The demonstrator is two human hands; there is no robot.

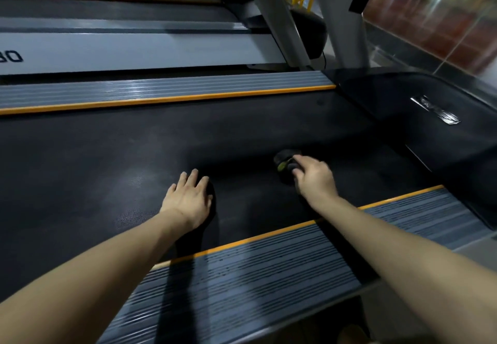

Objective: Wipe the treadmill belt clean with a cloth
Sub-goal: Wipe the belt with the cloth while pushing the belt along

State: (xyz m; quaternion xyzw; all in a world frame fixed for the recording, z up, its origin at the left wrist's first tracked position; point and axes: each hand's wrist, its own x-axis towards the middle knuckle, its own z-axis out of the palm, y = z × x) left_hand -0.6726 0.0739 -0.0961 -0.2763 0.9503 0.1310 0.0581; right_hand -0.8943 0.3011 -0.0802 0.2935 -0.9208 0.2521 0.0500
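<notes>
Stretching away to the left, the treadmill belt [107, 155] is a broad, dark, finely pebbled rubber surface, with plenty of open run on that side. Its far edge is bounded by a thin orange strip [166, 99] and a grey ribbed side rail [161, 88]; its near edge by a matching ribbed side rail [269, 276] with its own orange line, and both forearms cross over that near rail.

Now the left hand [189, 200]: palm down on the belt near the middle, fingers straight and close together, holding nothing, wrist low and forearm reaching in from the lower left.

Moving right, the right hand [313, 175] is out further along the belt, fingers curled around a bunched dark cloth [285, 165] with a small yellow-green patch showing. The cloth sits on the belt, well apart from the left hand and just short of the glossy black motor cover [403, 107] at the belt's right end, so little room remains on that side. A silver badge [435, 110] shines on the cover, blurred. Beyond the far rail stand pale grey uprights [279, 21] and a neighbouring treadmill [107, 50].
</notes>
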